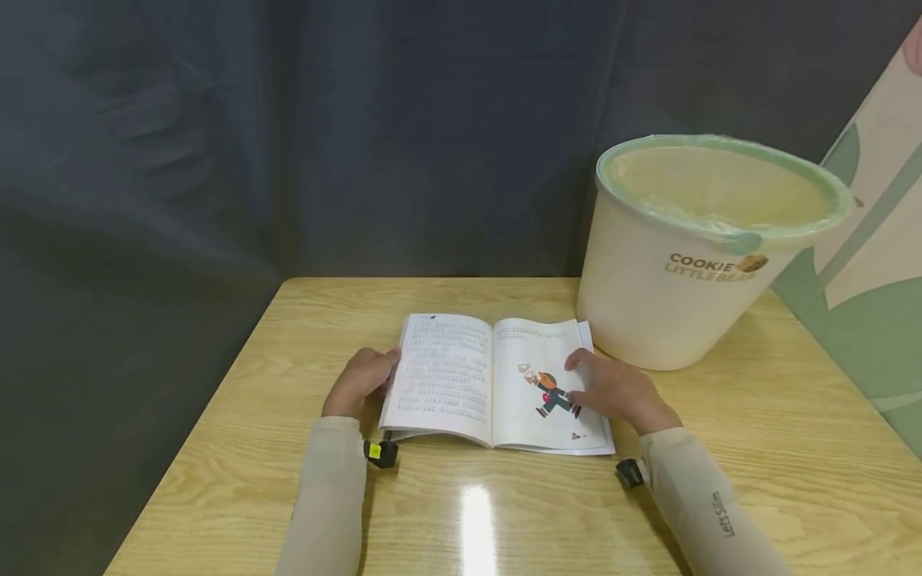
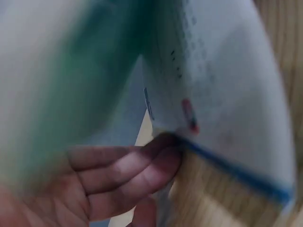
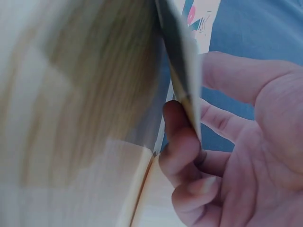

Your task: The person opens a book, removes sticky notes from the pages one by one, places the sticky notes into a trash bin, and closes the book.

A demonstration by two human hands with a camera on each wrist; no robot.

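Observation:
An open book (image 1: 442,372) lies on the wooden table, printed text on its left page. On its right page is a cartoon figure (image 1: 553,398) in dark clothes. My left hand (image 1: 360,382) holds the book's left edge; in the left wrist view, its fingers (image 2: 137,175) curl at the lower edge of the blurred cover and pages. The right hand (image 1: 621,390) grips the right edge, thumb and finger over the page. In the right wrist view, that hand's curled fingers (image 3: 182,151) are against the book's edge (image 3: 189,80). The spine side underneath is hidden.
A large cream bin (image 1: 663,312) with a green rim and a clear liner stands at the table's back right, close to the book. Behind the table (image 1: 252,480) hangs a dark curtain (image 1: 432,160). A patterned panel (image 1: 864,320) is at the right.

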